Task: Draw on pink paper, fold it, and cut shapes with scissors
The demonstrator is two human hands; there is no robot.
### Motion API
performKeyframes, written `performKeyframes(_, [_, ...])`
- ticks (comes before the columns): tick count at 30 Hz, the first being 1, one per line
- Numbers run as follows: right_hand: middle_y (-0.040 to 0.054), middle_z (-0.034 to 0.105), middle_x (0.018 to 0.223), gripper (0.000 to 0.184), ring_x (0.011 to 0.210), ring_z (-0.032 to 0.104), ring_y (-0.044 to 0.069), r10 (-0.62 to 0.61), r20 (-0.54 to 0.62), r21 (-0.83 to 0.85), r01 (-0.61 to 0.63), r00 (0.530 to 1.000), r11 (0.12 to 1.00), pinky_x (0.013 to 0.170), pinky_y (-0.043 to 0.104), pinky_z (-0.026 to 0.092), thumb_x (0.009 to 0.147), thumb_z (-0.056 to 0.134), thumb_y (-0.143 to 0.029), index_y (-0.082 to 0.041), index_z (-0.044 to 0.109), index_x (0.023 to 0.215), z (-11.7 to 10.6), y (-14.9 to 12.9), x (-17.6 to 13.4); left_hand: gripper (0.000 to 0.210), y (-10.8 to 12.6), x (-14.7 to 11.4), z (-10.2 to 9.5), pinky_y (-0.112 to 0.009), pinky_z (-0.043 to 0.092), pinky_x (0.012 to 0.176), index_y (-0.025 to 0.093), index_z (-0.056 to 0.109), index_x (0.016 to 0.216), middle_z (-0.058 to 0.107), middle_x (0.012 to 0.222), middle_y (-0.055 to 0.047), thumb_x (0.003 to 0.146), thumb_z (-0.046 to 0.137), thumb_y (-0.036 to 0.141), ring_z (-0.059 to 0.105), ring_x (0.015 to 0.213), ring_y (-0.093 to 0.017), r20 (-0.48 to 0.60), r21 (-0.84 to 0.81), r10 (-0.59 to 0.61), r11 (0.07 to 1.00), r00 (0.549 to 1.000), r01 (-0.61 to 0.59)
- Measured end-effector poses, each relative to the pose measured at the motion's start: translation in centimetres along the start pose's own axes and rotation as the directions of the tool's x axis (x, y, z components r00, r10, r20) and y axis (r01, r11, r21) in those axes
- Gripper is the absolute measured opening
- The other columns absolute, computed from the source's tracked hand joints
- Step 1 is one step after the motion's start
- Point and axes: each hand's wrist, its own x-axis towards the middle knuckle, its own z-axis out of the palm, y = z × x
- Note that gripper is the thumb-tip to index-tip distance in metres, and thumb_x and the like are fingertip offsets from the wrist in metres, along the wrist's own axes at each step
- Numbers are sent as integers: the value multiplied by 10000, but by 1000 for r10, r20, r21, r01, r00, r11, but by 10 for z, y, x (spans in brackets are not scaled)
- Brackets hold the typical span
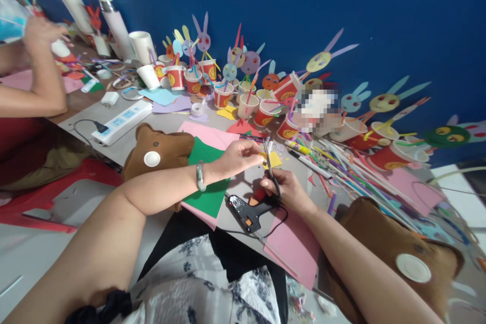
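Observation:
My left hand (240, 156), with a bangle at the wrist, pinches a small yellow piece of paper (262, 155) at the fingertips. My right hand (289, 188) is wrapped round the handles of a pair of scissors (269, 161), whose blades point up beside that paper. How far apart the blades stand is hard to see. Beyond the hands lies a yellow paper sheet (278, 159) on the table. A black glue gun (245, 212) lies just below my right hand. Green paper (212, 200) lies partly under my left wrist.
Paper cups (224, 95) with paper rabbit heads line the blue wall. Pens and coloured sticks (337, 167) crowd the right. A power strip (123, 122) lies left. Brown cushions (159, 148) flank me. Another person's arm (41, 71) is at far left, above a red stool (49, 197).

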Motion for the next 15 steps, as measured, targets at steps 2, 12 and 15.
performKeyframes(2, [-10, 532, 532, 580, 515, 440, 114, 7, 13, 12, -7, 1000, 1000, 508, 271, 335, 699, 733, -722, -174, 562, 614, 0, -1, 0, 128, 0, 0, 0, -243, 389, 653, 139, 578, 720, 558, 689, 16, 767, 668, 218, 495, 670, -86, 0, -15, -14, 1000, 1000, 14])
performKeyframes(12, [-1, 557, 553, 569, 522, 484, 129, 37, 47, 36, -39, 998, 999, 516, 273, 383, 684, 745, -719, -177, 576, 648, 0, -4, -1, 122, -1, 0, 1, -233, 407, 651, 138, 593, 720, 589, 688, 12, 743, 687, 212, 514, 666, -80, 6, -49, -24, 998, 1000, 24])
performKeyframes(15, [-6, 548, 549, 567, 524, 474, 124, 21, 36, 21, -21, 999, 1000, 516, 271, 373, 692, 742, -715, -174, 576, 649, -1, -3, 0, 122, -3, 1, 1, -233, 412, 659, 136, 597, 721, 599, 703, 6, 744, 689, 213, 521, 680, -84, 4, -45, -21, 999, 1000, 21])
